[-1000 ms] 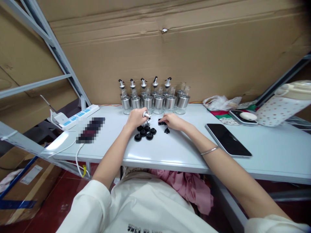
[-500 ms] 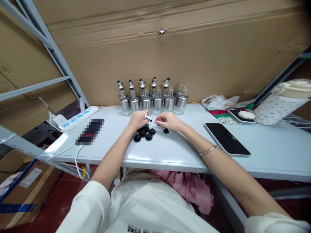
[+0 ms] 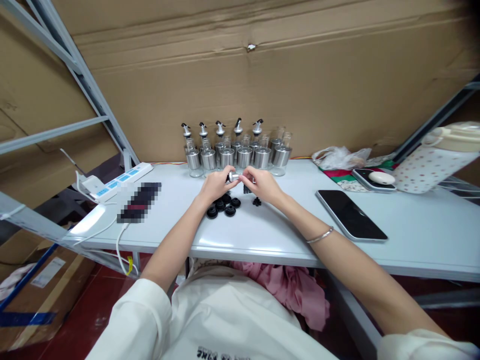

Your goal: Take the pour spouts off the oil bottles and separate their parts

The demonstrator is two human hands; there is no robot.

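My left hand is closed on a silver pourer top, held low above the table. The fingers of my right hand are pinched at the pourer's right end; whatever small piece is between them is hidden. Several black round stoppers lie in a group below my left hand. Small black parts sit on the table under my right hand. Behind the hands stand glass bottles with steel sleeves, several of the back ones topped with silver pourers.
At the right lie a phone, a charger with a white disc, a plastic bag and a dotted flask. A power strip and a pixelated dark object are at the left. Cardboard rises behind.
My right hand has moved left and up to meet my left hand at the pourer. The pourer has turned to point more level toward the right fingers.
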